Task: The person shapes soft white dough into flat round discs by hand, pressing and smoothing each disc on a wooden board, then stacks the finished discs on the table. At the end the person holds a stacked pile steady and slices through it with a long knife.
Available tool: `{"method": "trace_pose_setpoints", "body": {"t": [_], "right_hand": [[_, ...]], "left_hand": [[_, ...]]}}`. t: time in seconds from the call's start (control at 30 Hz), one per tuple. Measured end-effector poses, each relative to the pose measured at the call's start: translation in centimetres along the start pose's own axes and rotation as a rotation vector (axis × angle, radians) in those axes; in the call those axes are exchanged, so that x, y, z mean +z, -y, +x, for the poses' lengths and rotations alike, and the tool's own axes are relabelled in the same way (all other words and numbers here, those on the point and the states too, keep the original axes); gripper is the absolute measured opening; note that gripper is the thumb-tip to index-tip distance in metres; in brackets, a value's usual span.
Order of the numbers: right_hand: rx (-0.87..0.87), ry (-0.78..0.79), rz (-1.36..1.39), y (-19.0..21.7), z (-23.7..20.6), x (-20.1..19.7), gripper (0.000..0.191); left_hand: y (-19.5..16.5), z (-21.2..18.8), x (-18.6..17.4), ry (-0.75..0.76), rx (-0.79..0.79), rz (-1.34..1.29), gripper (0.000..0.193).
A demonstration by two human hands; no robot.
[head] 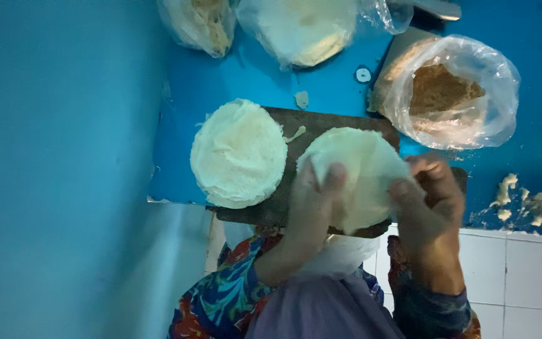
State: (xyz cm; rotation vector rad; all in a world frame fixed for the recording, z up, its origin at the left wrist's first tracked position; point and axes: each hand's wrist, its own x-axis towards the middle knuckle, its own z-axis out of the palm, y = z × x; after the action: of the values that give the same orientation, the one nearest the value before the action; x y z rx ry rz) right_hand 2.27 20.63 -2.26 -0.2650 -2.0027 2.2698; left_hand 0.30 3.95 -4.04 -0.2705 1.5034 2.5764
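— What are the hands on?

— A thin, round sheet of pale dough (362, 172), soft and a little wrinkled, lying on a dark wooden board (321, 122). The left hand (313, 198) has its fingers pressed together over the near edge of the sheet, pinching it. The right hand (431, 191) is curled closed on the sheet's right edge.

— And beside it?

— A stack of the same round sheets (238, 154), off-white with a rough, flaky top, sits on the left end of the board, just beside the held sheet and hanging partly over the blue table (221, 81).

— Anything else on that table?

— A clear, crinkled plastic bag of brown crumbs (450, 94) at the right, and two more plastic bags (296, 25) at the far edge, holding pale contents. Lumpy bits of dough (528, 204) lie near the right corner. White tiles (522, 276) show below, and patterned sleeves (227, 295) cover the forearms.
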Motion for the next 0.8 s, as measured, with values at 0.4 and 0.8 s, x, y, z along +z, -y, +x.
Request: {"method": "trace_pose_setpoints", "body": {"t": [0.4,0.8], "right_hand": [[0.226,0.229,-0.234,-0.5,1.1,-0.2,0.044],[0.104,0.014,0.157,-1.8,0.2,-3.9,0.015]], "left_hand": [[-0.3,-1.9,0.3,0.190,0.092,-0.052,0.027],[-0.9,-0.5,-0.5,0.022,0.018,0.073,0.022]]}}
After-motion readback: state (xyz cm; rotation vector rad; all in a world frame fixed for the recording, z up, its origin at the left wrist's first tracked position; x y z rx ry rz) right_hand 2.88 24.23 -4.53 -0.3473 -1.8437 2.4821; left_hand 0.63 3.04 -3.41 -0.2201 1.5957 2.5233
